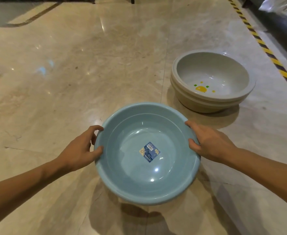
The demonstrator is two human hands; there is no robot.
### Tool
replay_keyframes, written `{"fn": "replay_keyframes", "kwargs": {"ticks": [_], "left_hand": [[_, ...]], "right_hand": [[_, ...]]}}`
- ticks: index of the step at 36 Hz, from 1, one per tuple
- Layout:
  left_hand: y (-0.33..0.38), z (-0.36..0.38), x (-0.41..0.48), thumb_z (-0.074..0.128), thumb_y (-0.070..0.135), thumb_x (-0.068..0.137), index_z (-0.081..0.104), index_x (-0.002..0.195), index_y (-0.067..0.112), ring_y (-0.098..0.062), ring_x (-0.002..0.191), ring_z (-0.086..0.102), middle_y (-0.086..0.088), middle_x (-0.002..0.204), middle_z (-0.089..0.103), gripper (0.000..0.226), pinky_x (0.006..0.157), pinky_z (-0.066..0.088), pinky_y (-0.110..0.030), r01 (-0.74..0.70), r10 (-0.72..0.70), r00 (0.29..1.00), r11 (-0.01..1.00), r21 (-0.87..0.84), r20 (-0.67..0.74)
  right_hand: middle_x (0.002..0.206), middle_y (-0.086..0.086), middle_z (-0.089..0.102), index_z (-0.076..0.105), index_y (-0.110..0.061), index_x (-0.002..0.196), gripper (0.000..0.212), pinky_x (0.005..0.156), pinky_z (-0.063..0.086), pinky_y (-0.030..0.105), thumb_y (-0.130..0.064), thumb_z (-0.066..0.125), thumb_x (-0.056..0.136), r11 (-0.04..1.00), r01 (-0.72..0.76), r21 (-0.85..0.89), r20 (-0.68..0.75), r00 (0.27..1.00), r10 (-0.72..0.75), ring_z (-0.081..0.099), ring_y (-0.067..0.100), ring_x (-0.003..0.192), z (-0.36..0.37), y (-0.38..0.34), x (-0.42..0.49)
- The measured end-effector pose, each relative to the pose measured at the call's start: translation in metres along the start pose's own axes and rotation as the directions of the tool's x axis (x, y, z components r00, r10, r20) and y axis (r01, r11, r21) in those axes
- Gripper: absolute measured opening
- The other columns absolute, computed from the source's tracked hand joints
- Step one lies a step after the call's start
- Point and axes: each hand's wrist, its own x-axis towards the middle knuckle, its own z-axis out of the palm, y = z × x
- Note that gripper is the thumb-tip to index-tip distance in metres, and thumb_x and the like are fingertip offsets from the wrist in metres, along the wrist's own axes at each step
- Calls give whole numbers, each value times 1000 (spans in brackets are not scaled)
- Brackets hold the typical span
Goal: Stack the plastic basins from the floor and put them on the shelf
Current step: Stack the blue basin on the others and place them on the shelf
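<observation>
The left hand (81,146) at 9 o'clock and right hand (208,143) at 3 o'clock gripped the blue basin (139,184) rim; cream basins (207,105) sat stacked at 1 o'clock

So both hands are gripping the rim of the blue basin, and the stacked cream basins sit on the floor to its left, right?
Not left: the head view shows the stacked cream basins on the floor to the right of the blue basin. The left hand and right hand grip its rim.

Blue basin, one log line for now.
blue basin: held at rim | left hand: grips rim | right hand: grips rim | cream basins: stacked, floor
</observation>
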Motion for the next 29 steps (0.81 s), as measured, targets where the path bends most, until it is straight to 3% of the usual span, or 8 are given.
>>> {"fn": "replay_keyframes", "kwargs": {"ticks": [3, 9, 14, 18, 21, 23, 25, 29], "left_hand": [[-3, 3, 0, 42, 71, 70, 35, 139, 38, -13, 66, 56, 16, 97, 56, 77, 56, 43, -18, -6, 6, 1000, 999, 32, 6], [-12, 8, 0, 49, 69, 74, 24, 118, 69, -9, 83, 65, 12, 111, 56, 50, 69, 60, -28, 4, 0, 999, 996, -88, 46], [-5, 16, -7, 50, 59, 82, 22, 132, 61, -6, 95, 66, 12, 129, 47, 57, 63, 57, -19, 54, -39, 997, 962, -266, 61], [0, 22, -14, 47, 68, 81, 17, 131, 72, -9, 96, 69, 32, 125, 46, 59, 65, 60, -20, 86, -70, 996, 916, -391, 54], [5, 29, -19, 48, 70, 86, 11, 140, 72, 6, 108, 62, 54, 126, 37, 66, 77, 59, -16, 69, -58, 998, 885, -461, 37], [9, 36, -22, 50, 61, 95, 10, 146, 68, 14, 115, 54, 59, 130, 29, 65, 92, 55, -19, 79, -72, 997, 857, -510, 33], [9, 42, -23, 51, 50, 97, 11, 149, 64, 4, 123, 50, 52, 139, 26, 67, 104, 49, -32, 112, -118, 993, 828, -550, 25], [12, 44, -23, 48, 44, 100, 18, 149, 65, 7, 123, 47, 55, 136, 27, 61, 110, 45, -38, 144, -175, 985, 799, -584, 3]], "right_hand": [[133, -3, 56, 26, -33, 145, 59, 81, 54, 45, -43, 50, 92, 1000, 2, -6, 5, 1000, -2, 60, 24, 101, 1, 1, 1], [132, -3, 53, 23, -36, 147, 59, 83, 49, 38, -39, 50, 95, 991, -34, 128, 42, 999, 29, 55, 21, 99, 5, 4, -2], [121, -4, 55, 16, -49, 147, 60, 75, 46, 28, -39, 49, 97, 929, -100, 355, 101, 993, 68, 60, 11, 87, 9, 4, -7], [114, -11, 58, 12, -56, 148, 66, 63, 53, 21, -39, 50, 98, 854, -162, 495, 153, 983, 98, 66, 9, 75, 13, 2, -15], [117, -18, 58, 14, -57, 148, 66, 62, 51, 16, -37, 52, 98, 788, -177, 589, 140, 983, 116, 67, -2, 77, 13, 0, -19], [123, -24, 55, 14, -60, 148, 66, 67, 54, 16, -36, 52, 99, 744, -186, 642, 139, 982, 126, 68, -3, 85, 16, -1, -21], [132, -36, 45, 14, -61, 147, 67, 82, 54, 19, -36, 53, 99, 711, -184, 679, 133, 983, 127, 62, -5, 105, 20, -3, -24], [141, -47, 29, 19, -51, 152, 69, 107, 37, 19, -27, 55, 99, 655, -165, 738, 88, 985, 150, 37, -19, 129, 27, -6, -25]]}}
